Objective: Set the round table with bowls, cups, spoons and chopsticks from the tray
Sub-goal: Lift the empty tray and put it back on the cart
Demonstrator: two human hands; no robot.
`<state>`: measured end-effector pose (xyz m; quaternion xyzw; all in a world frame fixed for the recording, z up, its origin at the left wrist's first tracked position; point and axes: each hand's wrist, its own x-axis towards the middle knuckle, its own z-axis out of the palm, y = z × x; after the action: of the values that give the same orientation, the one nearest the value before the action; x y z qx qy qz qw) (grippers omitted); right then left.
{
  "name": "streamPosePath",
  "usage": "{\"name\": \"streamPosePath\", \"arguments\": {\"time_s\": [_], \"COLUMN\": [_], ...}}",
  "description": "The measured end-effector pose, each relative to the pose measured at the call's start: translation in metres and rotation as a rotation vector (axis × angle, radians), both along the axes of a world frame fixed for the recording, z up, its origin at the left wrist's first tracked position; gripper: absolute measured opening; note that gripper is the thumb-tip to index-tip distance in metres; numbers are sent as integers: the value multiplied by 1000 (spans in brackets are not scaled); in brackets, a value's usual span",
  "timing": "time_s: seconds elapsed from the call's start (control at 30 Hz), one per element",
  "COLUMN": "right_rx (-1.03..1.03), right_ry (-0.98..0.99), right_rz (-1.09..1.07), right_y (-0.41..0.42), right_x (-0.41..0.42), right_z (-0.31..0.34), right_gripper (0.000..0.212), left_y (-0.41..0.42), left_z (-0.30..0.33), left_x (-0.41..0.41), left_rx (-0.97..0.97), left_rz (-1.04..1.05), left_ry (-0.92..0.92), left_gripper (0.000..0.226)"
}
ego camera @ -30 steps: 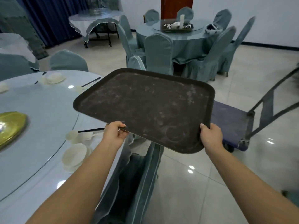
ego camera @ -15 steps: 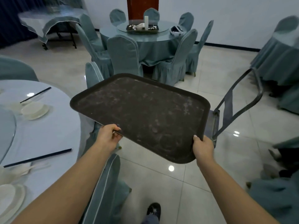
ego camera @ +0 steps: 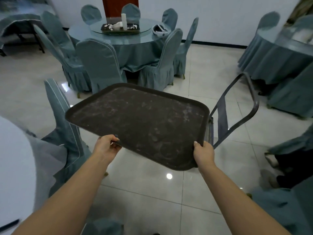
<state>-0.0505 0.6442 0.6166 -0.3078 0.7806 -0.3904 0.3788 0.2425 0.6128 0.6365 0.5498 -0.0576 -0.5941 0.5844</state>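
Head view: we have the tray (ego camera: 138,119) in both hands, held out in front of us above the tiled floor (ego camera: 152,192), tilted a little, far-left corner higher. Its dark surface is bare apart from pale scuffs and ring marks. Left hand (ego camera: 105,147) grips the near-left edge, thumb on top of the rim, fingers curled underneath. Right hand (ego camera: 204,154) grips the near-right corner the same way, thumb on the rim. White round table (ego camera: 15,167) sits at the left edge of frame, mostly cut off; we can't see any place settings on it from here. Covered chair (ego camera: 66,126) stands just beside it, under the tray's left end. Cart handle (ego camera: 243,106) is just right of the tray. Another round table (ego camera: 128,39) with chairs is well behind.
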Motion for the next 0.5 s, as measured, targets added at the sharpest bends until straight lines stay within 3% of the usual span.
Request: {"name": "streamPosePath", "arguments": {"time_s": [0.5], "right_rx": [78], "right_ry": [-45], "right_rz": [-104], "right_y": [-147], "right_x": [-83], "right_z": [-53], "right_gripper": [34], "left_y": [-172], "left_z": [-31], "left_x": [-77], "left_rx": [111], "left_rz": [-209], "left_ry": [-33], "left_gripper": [24]}}
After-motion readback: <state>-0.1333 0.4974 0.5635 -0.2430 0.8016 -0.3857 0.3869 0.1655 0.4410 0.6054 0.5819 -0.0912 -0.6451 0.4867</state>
